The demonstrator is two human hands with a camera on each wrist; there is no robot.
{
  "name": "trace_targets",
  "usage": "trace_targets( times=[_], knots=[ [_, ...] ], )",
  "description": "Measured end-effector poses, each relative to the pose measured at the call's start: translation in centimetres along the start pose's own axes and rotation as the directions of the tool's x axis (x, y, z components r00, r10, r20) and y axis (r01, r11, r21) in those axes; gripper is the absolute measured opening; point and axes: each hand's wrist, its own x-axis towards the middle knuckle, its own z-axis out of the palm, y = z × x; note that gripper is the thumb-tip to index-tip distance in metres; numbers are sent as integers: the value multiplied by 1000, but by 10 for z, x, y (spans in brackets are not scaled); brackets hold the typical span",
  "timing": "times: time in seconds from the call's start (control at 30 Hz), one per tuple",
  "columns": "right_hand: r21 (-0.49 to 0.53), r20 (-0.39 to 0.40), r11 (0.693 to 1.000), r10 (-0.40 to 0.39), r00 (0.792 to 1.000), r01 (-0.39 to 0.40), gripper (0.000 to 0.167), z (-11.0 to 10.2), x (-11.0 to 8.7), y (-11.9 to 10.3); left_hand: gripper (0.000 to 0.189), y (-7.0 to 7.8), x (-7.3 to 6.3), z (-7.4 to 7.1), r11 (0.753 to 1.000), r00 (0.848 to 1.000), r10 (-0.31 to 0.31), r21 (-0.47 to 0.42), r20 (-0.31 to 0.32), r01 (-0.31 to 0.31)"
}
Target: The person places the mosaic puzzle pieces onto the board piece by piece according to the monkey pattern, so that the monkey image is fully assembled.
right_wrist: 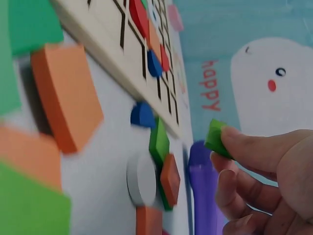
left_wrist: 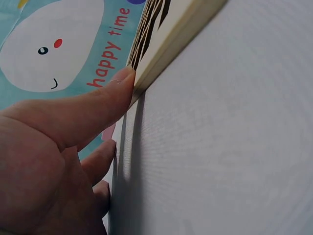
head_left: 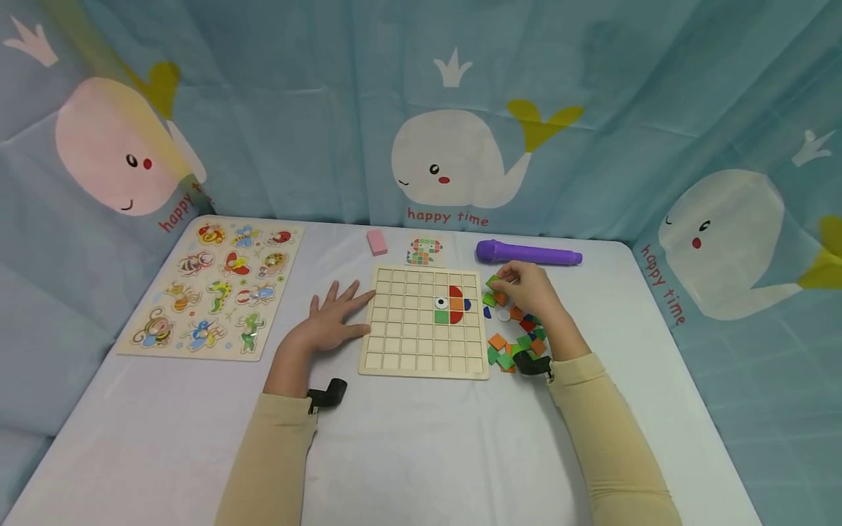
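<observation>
Right hand (head_left: 531, 288) is pinching a green piece (right_wrist: 216, 138) with the thumb against it, holding it up off the table near the board's far right corner. Left hand (head_left: 329, 321) is spreading its fingers at the board's left edge, thumb touching it. Board (head_left: 395, 343) is carrying six pieces right of centre: eye, two red, orange, blue, green. Loose pieces (head_left: 498, 341) are lying along its right side. Purple mic (head_left: 529, 253), card (head_left: 424, 252) and pink block (head_left: 377, 242) are sitting beyond; bug puzzle (head_left: 171, 352) is lying far left
</observation>
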Motion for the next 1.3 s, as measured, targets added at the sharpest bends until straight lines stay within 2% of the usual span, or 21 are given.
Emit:
trace_targets(
  times=[0.2, 0.47, 0.8, 1.03, 1.3],
  knots=[
    [13, 3, 998, -54, 999, 54, 20, 13, 0, -12, 74, 0, -1, -1, 1000, 1000, -3, 1, -4, 3],
    [59, -20, 995, -75, 997, 76, 20, 28, 6, -25, 73, 0, -1, -2, 1000, 1000, 1, -1, -1, -1],
    [93, 42, 990, -115, 993, 110, 16, 47, 14, -41, 73, 0, -2, -1, 1000, 1000, 2, 2, 0, -2],
    [64, 41, 986, -155, 987, 152, 14, 62, 25, -48, 73, 0, -3, -2, 1000, 1000, 1, -2, -3, -1],
    [-52, 73, 990, -130, 989, 134, 16, 68, 28, -54, 73, 1, -3, -1, 1000, 1000, -3, -5, 1, 3]
  ],
)
